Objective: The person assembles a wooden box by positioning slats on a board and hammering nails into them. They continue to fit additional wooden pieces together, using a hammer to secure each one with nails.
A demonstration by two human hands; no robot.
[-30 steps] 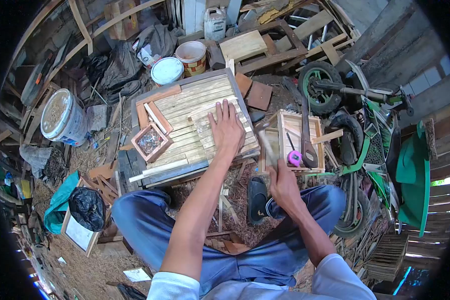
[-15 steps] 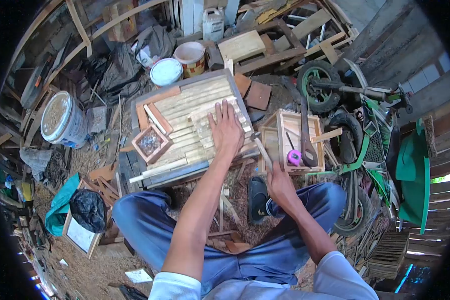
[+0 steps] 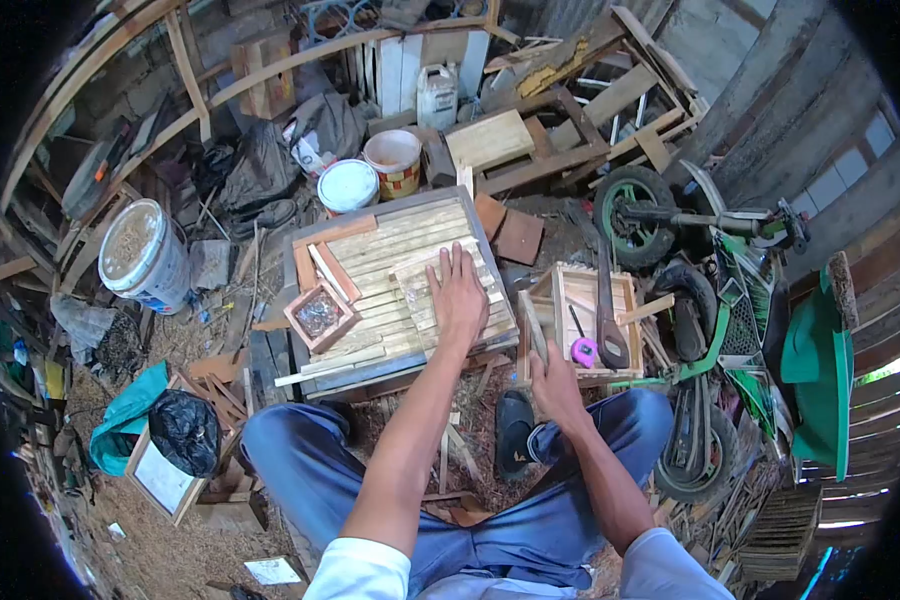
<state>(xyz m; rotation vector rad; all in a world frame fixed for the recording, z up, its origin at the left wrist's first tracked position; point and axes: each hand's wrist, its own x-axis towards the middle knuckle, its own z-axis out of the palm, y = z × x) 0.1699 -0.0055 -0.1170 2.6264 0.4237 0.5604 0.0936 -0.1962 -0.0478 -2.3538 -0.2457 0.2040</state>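
My left hand [image 3: 460,305] lies palm down, fingers stretched out, on a small panel of pale wooden slats [image 3: 410,292]. That panel rests on a larger slatted wooden board [image 3: 370,250] with a grey frame, low in front of my knees. To the right of the board, my right hand [image 3: 556,388] is wrapped round the wooden handle of a hammer [image 3: 533,325], which points up and away from me. The hammer's head is hard to make out. On the board's left side sits a small wooden box [image 3: 320,316] of small metallic pieces, probably nails, beside loose wood strips [image 3: 335,272].
Right of the hammer, a wooden crate [image 3: 625,290] holds a pink tape measure [image 3: 583,351] and what looks like a handsaw [image 3: 610,335]. A green motorbike [image 3: 715,320] lies beyond. Buckets [image 3: 348,187] stand behind the board; another bucket [image 3: 145,255] stands left.
The view has tilted, so the board and buckets sit lower in it. The hammer has swung more upright in my right hand. My left hand stays flat on the small panel.
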